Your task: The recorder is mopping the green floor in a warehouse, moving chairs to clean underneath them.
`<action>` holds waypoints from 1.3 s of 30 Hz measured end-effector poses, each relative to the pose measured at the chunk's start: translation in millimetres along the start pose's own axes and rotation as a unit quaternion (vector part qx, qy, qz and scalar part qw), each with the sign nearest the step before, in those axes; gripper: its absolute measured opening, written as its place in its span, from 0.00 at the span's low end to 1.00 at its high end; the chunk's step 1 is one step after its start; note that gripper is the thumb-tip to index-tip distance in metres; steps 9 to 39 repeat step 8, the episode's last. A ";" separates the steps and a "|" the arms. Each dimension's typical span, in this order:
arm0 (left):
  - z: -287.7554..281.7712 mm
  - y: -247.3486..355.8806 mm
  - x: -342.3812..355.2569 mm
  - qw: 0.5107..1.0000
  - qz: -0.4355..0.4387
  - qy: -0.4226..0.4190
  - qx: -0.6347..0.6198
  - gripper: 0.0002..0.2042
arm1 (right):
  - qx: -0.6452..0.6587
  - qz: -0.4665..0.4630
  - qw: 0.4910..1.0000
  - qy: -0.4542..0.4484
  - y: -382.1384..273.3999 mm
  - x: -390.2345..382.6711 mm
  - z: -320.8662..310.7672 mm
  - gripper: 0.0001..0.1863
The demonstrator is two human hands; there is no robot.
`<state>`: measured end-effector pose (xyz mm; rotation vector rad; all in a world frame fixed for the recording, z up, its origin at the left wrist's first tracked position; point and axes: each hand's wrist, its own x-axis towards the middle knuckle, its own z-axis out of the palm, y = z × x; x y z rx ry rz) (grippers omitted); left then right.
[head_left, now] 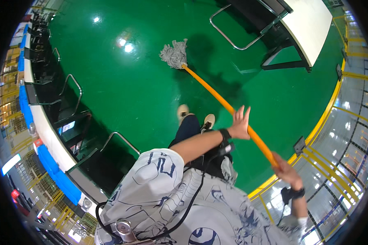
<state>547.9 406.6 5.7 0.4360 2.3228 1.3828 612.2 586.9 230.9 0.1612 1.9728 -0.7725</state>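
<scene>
I hold a mop with a long orange handle (pixel 216 96) and a grey string head (pixel 174 54) that rests on the shiny green floor (pixel 131 90) ahead of my feet. My left hand (pixel 240 122) is on the middle of the handle, its fingers spread and loosely wrapped. My right hand (pixel 286 171) grips the upper end of the handle at the lower right. Both wrists carry black bands. My shoes (pixel 196 116) show just behind the handle.
A white table (pixel 310 24) on a black frame stands at the upper right, with a metal chair frame (pixel 233 32) beside it. A long white bench with blue bins (pixel 49 163) and black chairs runs along the left. Yellow floor lines (pixel 327 114) edge the right side.
</scene>
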 end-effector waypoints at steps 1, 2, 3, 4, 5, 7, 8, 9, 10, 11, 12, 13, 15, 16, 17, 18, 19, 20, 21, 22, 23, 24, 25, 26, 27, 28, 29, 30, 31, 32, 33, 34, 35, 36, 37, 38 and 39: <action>12.1 10.1 -8.3 0.999 -0.014 0.016 -0.032 0.53 | -0.096 -0.033 0.993 0.056 15.7 -9.5 11.7 0.28; 22.6 23.2 -18.3 0.996 -0.050 0.012 -0.077 0.52 | -0.107 -0.004 0.991 0.086 20.1 -20.2 18.8 0.26; 29.8 34.5 -24.9 0.989 -0.083 0.006 -0.122 0.52 | -0.116 0.025 0.986 0.119 13.3 -28.1 25.6 0.25; 33.8 36.7 -25.7 0.988 -0.082 0.008 -0.131 0.52 | -0.152 0.038 0.974 0.166 0.2 -29.1 30.8 0.23; 35.2 35.4 -26.5 0.984 -0.090 0.040 -0.151 0.51 | -0.187 0.050 0.958 0.210 -16.2 -23.9 35.9 0.21; 29.3 24.5 -18.1 0.967 -0.132 0.084 -0.201 0.51 | -0.306 0.121 0.926 0.182 -35.2 -2.2 30.0 0.23; 23.6 17.0 -14.4 0.963 -0.133 0.087 -0.216 0.51 | -0.320 0.127 0.922 0.179 -47.5 6.2 29.1 0.23; 23.6 17.0 -14.4 0.963 -0.133 0.087 -0.216 0.51 | -0.320 0.127 0.922 0.179 -47.5 6.2 29.1 0.23; 23.6 17.0 -14.4 0.963 -0.133 0.087 -0.216 0.51 | -0.320 0.127 0.922 0.179 -47.5 6.2 29.1 0.23; 23.6 17.0 -14.4 0.963 -0.133 0.087 -0.216 0.51 | -0.320 0.127 0.922 0.179 -47.5 6.2 29.1 0.23; 23.6 17.0 -14.4 0.963 -0.133 0.087 -0.216 0.51 | -0.320 0.127 0.922 0.179 -47.5 6.2 29.1 0.23; 23.6 17.0 -14.4 0.963 -0.133 0.087 -0.216 0.51 | -0.320 0.127 0.922 0.179 -47.5 6.2 29.1 0.23; 23.6 17.0 -14.4 0.963 -0.133 0.087 -0.216 0.51 | -0.320 0.127 0.922 0.179 -47.5 6.2 29.1 0.23; 23.6 17.0 -14.4 0.963 -0.133 0.087 -0.216 0.51 | -0.320 0.127 0.922 0.179 -47.5 6.2 29.1 0.23; 23.6 17.0 -14.4 0.963 -0.133 0.087 -0.216 0.51 | -0.320 0.127 0.922 0.179 -47.5 6.2 29.1 0.23; 23.6 17.0 -14.4 0.963 -0.133 0.087 -0.216 0.51 | -0.320 0.127 0.922 0.179 -47.5 6.2 29.1 0.23; 23.6 17.0 -14.4 0.963 -0.133 0.087 -0.216 0.51 | -0.320 0.127 0.922 0.179 -47.5 6.2 29.1 0.23; 23.6 17.0 -14.4 0.963 -0.133 0.087 -0.216 0.51 | -0.320 0.127 0.922 0.179 -47.5 6.2 29.1 0.23; 23.6 17.0 -14.4 0.963 -0.133 0.087 -0.216 0.51 | -0.320 0.127 0.922 0.179 -47.5 6.2 29.1 0.23; 23.6 17.0 -14.4 0.963 -0.133 0.087 -0.216 0.51 | -0.320 0.127 0.922 0.179 -47.5 6.2 29.1 0.23; 23.6 17.0 -14.4 0.963 -0.133 0.087 -0.216 0.51 | -0.320 0.127 0.922 0.179 -47.5 6.2 29.1 0.23; 23.6 17.0 -14.4 0.963 -0.133 0.087 -0.216 0.51 | -0.320 0.127 0.922 0.179 -47.5 6.2 29.1 0.23; 23.6 17.0 -14.4 0.963 -0.133 0.087 -0.216 0.51 | -0.320 0.127 0.922 0.179 -47.5 6.2 29.1 0.23; 23.6 17.0 -14.4 0.963 -0.133 0.087 -0.216 0.51 | -0.320 0.127 0.922 0.179 -47.5 6.2 29.1 0.23; 23.6 17.0 -14.4 0.963 -0.133 0.087 -0.216 0.51 | -0.320 0.127 0.922 0.179 -47.5 6.2 29.1 0.23; 23.6 17.0 -14.4 0.963 -0.133 0.087 -0.216 0.51 | -0.320 0.127 0.922 0.179 -47.5 6.2 29.1 0.23; 23.6 17.0 -14.4 0.963 -0.133 0.087 -0.216 0.51 | -0.320 0.127 0.922 0.179 -47.5 6.2 29.1 0.23; 23.6 17.0 -14.4 0.963 -0.133 0.087 -0.216 0.51 | -0.320 0.127 0.922 0.179 -47.5 6.2 29.1 0.23; 23.6 17.0 -14.4 0.963 -0.133 0.087 -0.216 0.51 | -0.320 0.127 0.922 0.179 -47.5 6.2 29.1 0.23; 23.6 17.0 -14.4 0.963 -0.133 0.087 -0.216 0.51 | -0.320 0.127 0.922 0.179 -47.5 6.2 29.1 0.23; 23.6 17.0 -14.4 0.963 -0.133 0.087 -0.216 0.51 | -0.320 0.127 0.922 0.179 -47.5 6.2 29.1 0.23; 23.6 17.0 -14.4 0.963 -0.133 0.087 -0.216 0.51 | -0.320 0.127 0.922 0.179 -47.5 6.2 29.1 0.23; 23.6 17.0 -14.4 0.963 -0.133 0.087 -0.216 0.51 | -0.320 0.127 0.922 0.179 -47.5 6.2 29.1 0.23; 23.6 17.0 -14.4 0.963 -0.133 0.087 -0.216 0.51 | -0.320 0.127 0.922 0.179 -47.5 6.2 29.1 0.23; 23.6 17.0 -14.4 0.963 -0.133 0.087 -0.216 0.51 | -0.320 0.127 0.922 0.179 -47.5 6.2 29.1 0.23; 23.6 17.0 -14.4 0.963 -0.133 0.087 -0.216 0.51 | -0.320 0.127 0.922 0.179 -47.5 6.2 29.1 0.23; 23.6 17.0 -14.4 0.963 -0.133 0.087 -0.216 0.51 | -0.320 0.127 0.922 0.179 -47.5 6.2 29.1 0.23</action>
